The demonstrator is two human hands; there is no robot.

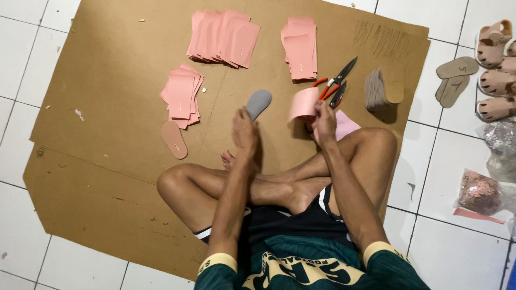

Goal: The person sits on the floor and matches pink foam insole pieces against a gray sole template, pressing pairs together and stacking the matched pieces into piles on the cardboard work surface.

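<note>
Person sits cross-legged on a brown cardboard sheet (107, 80) laid over white floor tiles (446, 215). Head view, looking down.

Left hand (244, 131): grip closed on a grey insole (258, 103), pinched at its lower end; insole points toward 1 o'clock from the hand.

Right hand (324, 121): grip closed on a pink sheet (303, 103), which curls up and off toward 10 o'clock from the hand. Another pink sheet (345, 124) lies flat on the cardboard just beside this hand, at 3 o'clock.

Red-handled scissors (337, 78) lie at 12 o'clock of the right hand, close by.

Three piles of pink sheets on the cardboard: at 12 o'clock (223, 37), at 1 o'clock (300, 48), and at 10 o'clock (181, 95) of the left hand. A single pink insole (174, 139) lies flat at 9 o'clock of the left hand.

Stack of tan insoles (382, 86) at 2 o'clock of the right hand. Off the cardboard, at the far right: two loose tan insoles (456, 76) and beige sandals (495, 70).
</note>
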